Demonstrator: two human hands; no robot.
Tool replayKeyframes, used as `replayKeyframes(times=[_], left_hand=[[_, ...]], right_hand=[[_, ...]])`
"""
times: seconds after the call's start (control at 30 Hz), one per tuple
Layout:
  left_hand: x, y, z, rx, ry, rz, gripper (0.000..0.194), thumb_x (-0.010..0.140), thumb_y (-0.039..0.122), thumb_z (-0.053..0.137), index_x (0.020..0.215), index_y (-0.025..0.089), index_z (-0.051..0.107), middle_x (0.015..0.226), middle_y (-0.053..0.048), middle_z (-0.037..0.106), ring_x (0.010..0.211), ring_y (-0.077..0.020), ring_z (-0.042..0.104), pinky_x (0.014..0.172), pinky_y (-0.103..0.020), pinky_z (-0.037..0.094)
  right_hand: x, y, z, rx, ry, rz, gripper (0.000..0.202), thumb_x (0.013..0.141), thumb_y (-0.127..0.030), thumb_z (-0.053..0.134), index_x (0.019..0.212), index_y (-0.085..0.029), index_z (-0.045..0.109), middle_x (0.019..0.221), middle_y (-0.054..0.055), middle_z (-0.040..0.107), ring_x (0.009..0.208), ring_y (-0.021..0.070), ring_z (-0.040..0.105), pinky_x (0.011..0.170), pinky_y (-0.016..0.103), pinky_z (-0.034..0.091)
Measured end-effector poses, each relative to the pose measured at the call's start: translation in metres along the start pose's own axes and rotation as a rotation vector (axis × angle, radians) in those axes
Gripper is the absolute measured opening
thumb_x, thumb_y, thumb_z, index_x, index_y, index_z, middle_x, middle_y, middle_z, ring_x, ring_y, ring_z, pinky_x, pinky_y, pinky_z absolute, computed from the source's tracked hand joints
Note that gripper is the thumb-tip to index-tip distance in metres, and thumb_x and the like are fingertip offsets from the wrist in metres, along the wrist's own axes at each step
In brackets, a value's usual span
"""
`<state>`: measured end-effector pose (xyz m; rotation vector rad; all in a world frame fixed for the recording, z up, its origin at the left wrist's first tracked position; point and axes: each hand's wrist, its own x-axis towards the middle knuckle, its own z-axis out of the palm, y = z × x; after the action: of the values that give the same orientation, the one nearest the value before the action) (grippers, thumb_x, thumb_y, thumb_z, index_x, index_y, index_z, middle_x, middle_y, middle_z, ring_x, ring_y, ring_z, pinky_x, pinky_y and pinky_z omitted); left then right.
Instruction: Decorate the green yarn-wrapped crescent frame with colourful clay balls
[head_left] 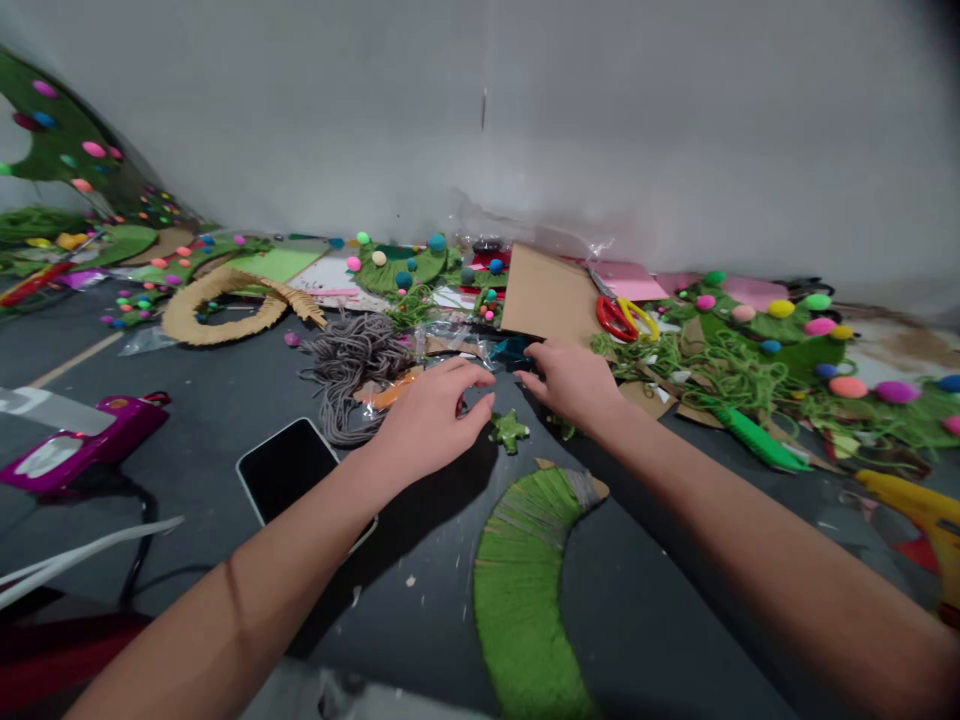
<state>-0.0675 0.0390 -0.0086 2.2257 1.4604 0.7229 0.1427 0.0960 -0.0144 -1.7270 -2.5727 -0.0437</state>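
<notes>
My left hand is over the dark table with its thumb and fingers curved and apart, nothing between them. Just right of its fingertips lies a small green star. My right hand is also open, its fingertips close to a shiny teal wrapper among clear plastic. Nearer to me lies a cardboard crescent wrapped in green yarn, with grey yarn at its upper end. A bundle of grey yarn and an orange packet sit beside my left hand. Beneath my left forearm is a phone.
Red-and-yellow scissors rest on brown cardboard. Green yarn scraps and a green cutter are on the right. A yellow glue gun, a purple tool with a cord, and a tan paper ring flank the space.
</notes>
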Motion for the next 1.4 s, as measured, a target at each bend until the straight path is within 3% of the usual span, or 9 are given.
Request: replayKeyframes(times=[0.1, 0.27, 0.4, 0.67, 0.77, 0.9, 1.07, 1.27, 1.4], left_hand=[[-0.002, 0.005, -0.006, -0.005, -0.080, 0.095, 0.023, 0.098, 0.031, 0.059, 0.113, 0.019, 0.072, 0.111, -0.007, 0.072, 0.086, -0.0186, 0.065, 0.083, -0.037, 0.053], [-0.015, 0.037, -0.006, -0.065, -0.562, 0.504, 0.036, 0.093, 0.039, 0.075, 0.125, 0.024, 0.071, 0.138, -0.007, 0.069, 0.127, -0.0253, 0.064, 0.108, -0.038, 0.049], [-0.031, 0.059, 0.010, 0.133, -0.674, 0.660, 0.056, 0.086, 0.051, 0.081, 0.130, 0.019, 0.070, 0.151, -0.014, 0.059, 0.137, -0.0347, 0.058, 0.109, -0.044, 0.049], [-0.040, 0.053, -0.011, 0.063, -0.605, 0.445, 0.042, 0.091, 0.050, 0.076, 0.117, 0.019, 0.073, 0.143, -0.012, 0.066, 0.125, -0.0323, 0.066, 0.101, -0.044, 0.055], [-0.042, 0.045, -0.023, 0.024, -0.374, 0.122, 0.034, 0.096, 0.048, 0.067, 0.114, 0.019, 0.070, 0.128, -0.011, 0.071, 0.116, -0.0310, 0.068, 0.099, -0.046, 0.054], [-0.031, 0.049, -0.015, -0.235, -0.045, -0.120, 0.063, 0.097, 0.049, 0.064, 0.150, 0.018, 0.048, 0.154, -0.016, 0.056, 0.133, -0.0311, 0.061, 0.109, -0.048, 0.051], [-0.005, 0.078, 0.016, -0.476, -0.095, 0.013, 0.031, 0.095, 0.035, 0.067, 0.121, 0.017, 0.070, 0.122, -0.009, 0.075, 0.106, -0.0227, 0.071, 0.090, -0.035, 0.056], [-0.004, 0.086, 0.044, -0.462, -0.084, 0.045, 0.013, 0.090, 0.027, 0.070, 0.098, 0.018, 0.075, 0.092, -0.003, 0.075, 0.081, -0.0167, 0.063, 0.072, -0.030, 0.047], [-0.008, 0.077, 0.050, -0.430, -0.165, 0.035, 0.011, 0.089, 0.028, 0.070, 0.092, 0.017, 0.071, 0.084, -0.001, 0.070, 0.076, -0.0148, 0.059, 0.067, -0.029, 0.043]], right_hand=[[0.006, -0.002, 0.001, -0.028, 0.002, 0.005, 0.036, 0.102, -0.043, 0.054, 0.125, -0.018, 0.066, 0.120, 0.017, 0.077, 0.103, 0.0315, 0.074, 0.072, 0.035, 0.051], [0.019, -0.009, 0.009, -0.053, -0.018, -0.039, 0.033, 0.105, -0.030, 0.046, 0.120, -0.014, 0.070, 0.114, 0.023, 0.077, 0.101, 0.0320, 0.075, 0.080, 0.038, 0.053], [0.030, -0.006, 0.011, -0.017, -0.007, -0.107, 0.033, 0.104, -0.020, 0.043, 0.121, -0.010, 0.070, 0.122, 0.025, 0.074, 0.108, 0.0334, 0.074, 0.085, 0.039, 0.053], [0.015, 0.005, 0.001, 0.300, 0.113, -0.123, 0.028, 0.102, -0.024, 0.047, 0.111, -0.013, 0.072, 0.119, 0.021, 0.075, 0.110, 0.0319, 0.072, 0.092, 0.040, 0.051], [-0.014, 0.013, -0.010, 0.528, 0.193, -0.064, 0.036, 0.105, -0.037, 0.042, 0.116, -0.013, 0.066, 0.104, 0.016, 0.076, 0.095, 0.0275, 0.073, 0.082, 0.038, 0.054], [-0.059, 0.025, -0.021, 0.813, 0.134, -0.044, 0.041, 0.104, -0.052, 0.040, 0.100, -0.018, 0.062, 0.081, 0.007, 0.072, 0.065, 0.0192, 0.068, 0.059, 0.031, 0.054], [-0.107, 0.038, -0.023, 1.267, -0.039, -0.025, 0.033, 0.090, -0.052, 0.071, 0.088, -0.019, 0.070, 0.074, 0.002, 0.071, 0.064, 0.0153, 0.066, 0.061, 0.029, 0.055], [-0.136, 0.062, -0.021, 1.344, 0.102, -0.023, 0.056, 0.076, -0.031, 0.091, 0.129, -0.029, 0.072, 0.124, 0.003, 0.077, 0.100, 0.0196, 0.074, 0.088, 0.032, 0.060], [-0.138, 0.060, -0.016, 1.279, 0.186, -0.010, 0.032, 0.079, -0.033, 0.088, 0.109, -0.025, 0.082, 0.108, 0.004, 0.081, 0.093, 0.0206, 0.075, 0.085, 0.033, 0.060]])
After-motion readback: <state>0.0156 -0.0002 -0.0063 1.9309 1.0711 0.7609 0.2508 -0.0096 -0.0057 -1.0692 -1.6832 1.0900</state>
